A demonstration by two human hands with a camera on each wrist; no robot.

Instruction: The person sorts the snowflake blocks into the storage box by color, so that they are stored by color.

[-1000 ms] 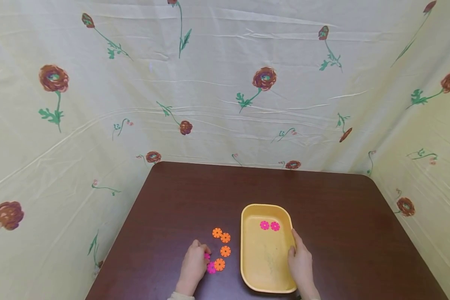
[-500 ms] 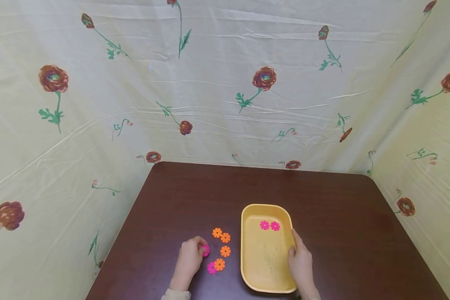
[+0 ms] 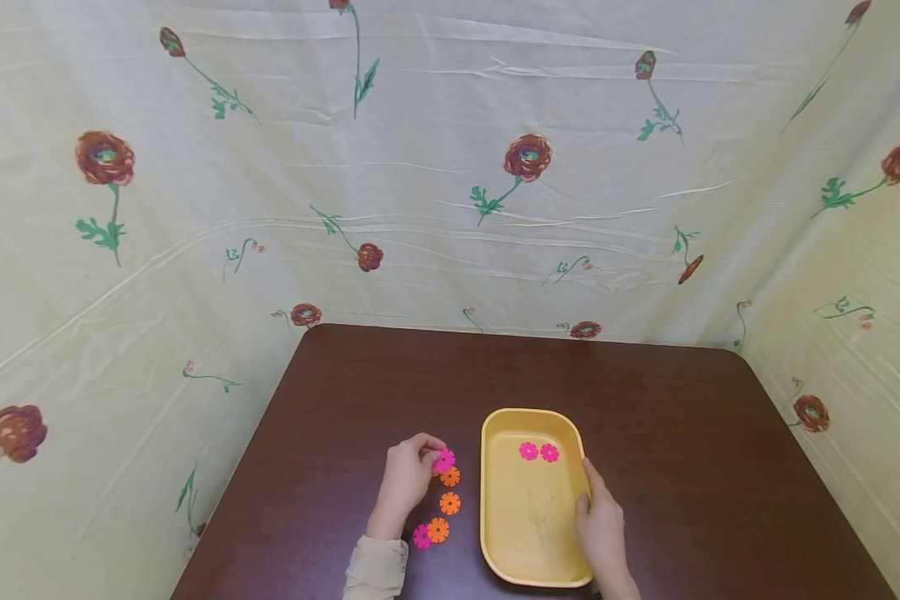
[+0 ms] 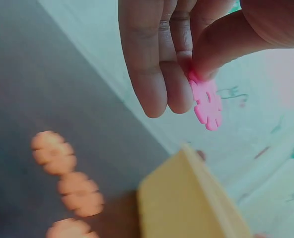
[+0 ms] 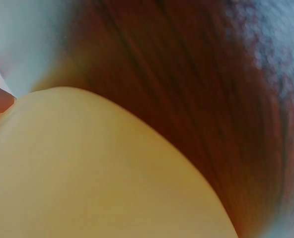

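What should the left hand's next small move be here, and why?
Probably carry the pink piece rightward over the tray rim and let go. The left hand pinches it above the table, two pink pieces already lie in the tray, and the right hand holds the tray's edge.

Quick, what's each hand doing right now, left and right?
Left hand: fingers pinch a pink flower disc, lifted off the table.
Right hand: grips the right rim of the yellow tray.
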